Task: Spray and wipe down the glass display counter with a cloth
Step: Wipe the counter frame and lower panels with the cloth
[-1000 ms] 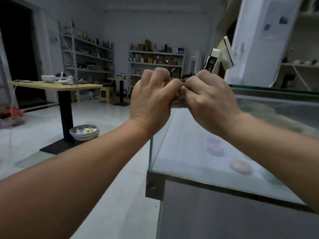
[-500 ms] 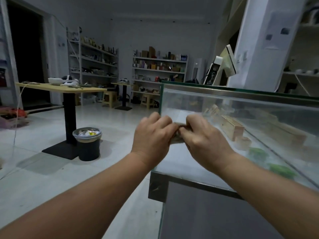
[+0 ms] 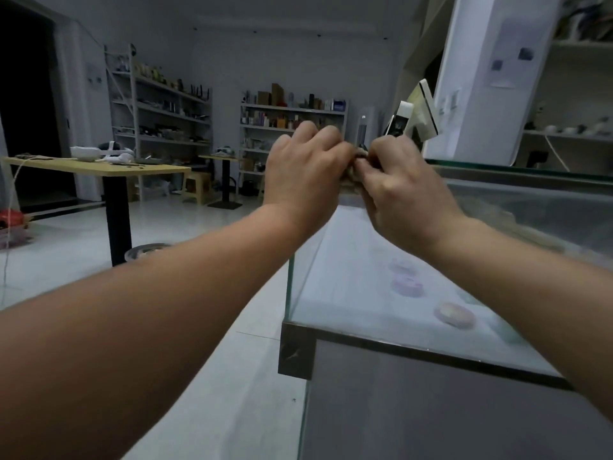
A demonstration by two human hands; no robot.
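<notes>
The glass display counter (image 3: 338,335) fills the lower right, with its metal-trimmed corner near the middle. My left hand (image 3: 303,174) and my right hand (image 3: 401,190) are held together high against the counter's left glass side. Both grip a small bunched brownish cloth (image 3: 353,167), which shows only as a sliver between the fingers. Round pastel items (image 3: 452,313) lie inside the case on its white floor. No spray bottle is in view.
A wooden table on a black leg (image 3: 114,210) stands at the left, with a bin rim just behind my left forearm. Metal shelves (image 3: 159,114) line the far wall. A white screen device (image 3: 411,121) sits beyond the counter's far end.
Both hands, holding the cloth, went down the glass side and have come back up to near its top edge. The camera view shifted with them.
</notes>
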